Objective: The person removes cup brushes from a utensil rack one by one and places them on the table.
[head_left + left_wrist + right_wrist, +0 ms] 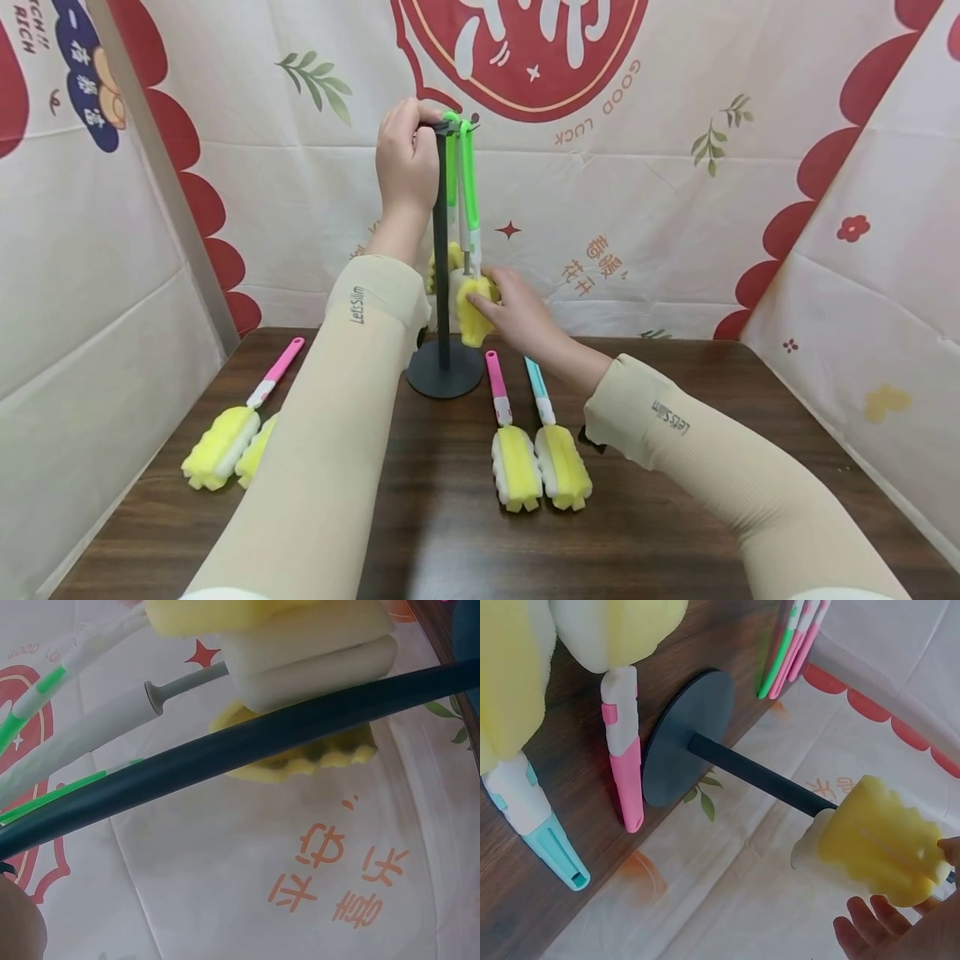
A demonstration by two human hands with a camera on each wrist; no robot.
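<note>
A dark stand (442,258) rises from a round base, and my left hand (407,162) grips its top. Several sponge bottle brushes hang from the hooks there. The front brush has a green handle (469,179) and a yellow-and-white sponge head; my right hand (523,315) holds that yellow sponge (881,840) between thumb and fingers. A second green-handled brush hangs behind, its yellow sponge (300,761) partly covered by the pole in the left wrist view. Another hanging brush has a pale handle (82,746) and a white sponge (307,664).
On the brown table (645,533), a pink-handled brush (517,467) and a turquoise-handled brush (562,467) lie right of the base. Further brushes lie at the left, including a pink-handled one (221,446); my left sleeve covers some. Printed cloth (675,250) hangs behind.
</note>
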